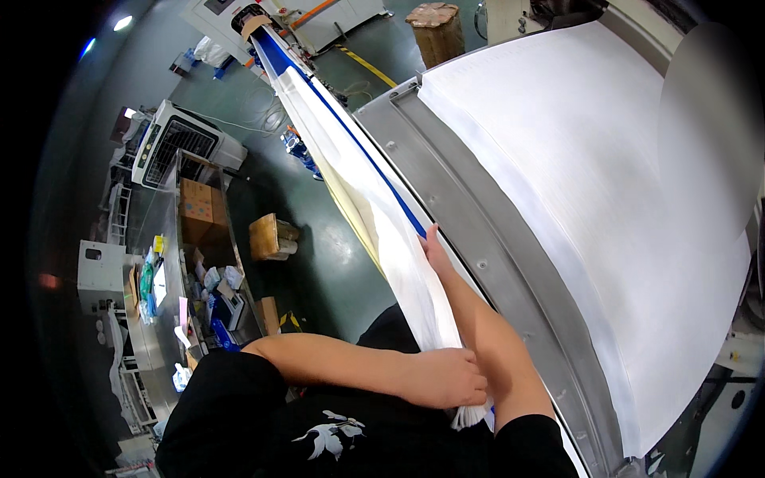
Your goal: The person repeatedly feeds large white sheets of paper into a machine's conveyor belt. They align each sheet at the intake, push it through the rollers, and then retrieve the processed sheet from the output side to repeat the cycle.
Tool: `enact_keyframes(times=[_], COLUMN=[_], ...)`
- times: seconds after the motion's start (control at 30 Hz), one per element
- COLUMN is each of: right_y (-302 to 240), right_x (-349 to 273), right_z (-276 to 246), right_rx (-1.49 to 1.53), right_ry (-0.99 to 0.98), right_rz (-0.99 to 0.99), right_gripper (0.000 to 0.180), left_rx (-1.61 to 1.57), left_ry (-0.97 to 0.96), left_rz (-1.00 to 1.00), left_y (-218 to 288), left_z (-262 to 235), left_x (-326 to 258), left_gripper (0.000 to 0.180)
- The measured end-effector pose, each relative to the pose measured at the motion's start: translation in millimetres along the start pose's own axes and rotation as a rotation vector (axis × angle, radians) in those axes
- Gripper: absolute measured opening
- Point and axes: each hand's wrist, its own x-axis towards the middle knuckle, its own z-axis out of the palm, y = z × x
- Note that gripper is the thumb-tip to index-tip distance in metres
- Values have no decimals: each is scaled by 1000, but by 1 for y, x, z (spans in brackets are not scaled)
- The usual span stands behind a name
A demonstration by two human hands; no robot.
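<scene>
A long, folded strip of white cloth-like sheet [406, 271] runs from the far upper left down to my body, along a narrow rail with a blue bed [358, 135]. My left hand [446, 378] is closed around its near end, and the gathered layers stick out below the fist. Farther along the strip, my right hand [435, 251] lies at its right edge beside the blue bed, thumb raised. The strip hides the other fingers of that hand. A yellowish edge [358, 219] shows along the strip's left side.
On the right, a wide white sheet [558, 143] covers a large curved machine part behind a grey metal plate [478, 223]. To the left stand a metal workbench [155, 350] with boxes and packets, an air cooler [179, 143] and a brown block [273, 237] on the green floor.
</scene>
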Motion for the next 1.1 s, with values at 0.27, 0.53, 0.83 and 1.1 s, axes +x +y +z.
enact_keyframes(times=[0.27, 0.53, 0.83, 1.1], right_y=[4, 18, 19, 39], right_x=[-85, -116, -161, -164], right_z=[-2, -18, -32, -50], right_rx=[93, 123, 25, 16], right_ry=[-35, -26, 101, 211], right_rz=[66, 53, 65, 67], right_gripper=[76, 81, 86, 71], left_rx=[82, 155, 230, 243], left_ry=[-18, -54, -151, -261], left_rz=[-106, -153, -287, -393], left_y=[-36, -55, -73, -105], left_z=[31, 33, 31, 31], left_x=[1, 4, 3, -5], left_gripper=[19, 15, 13, 15])
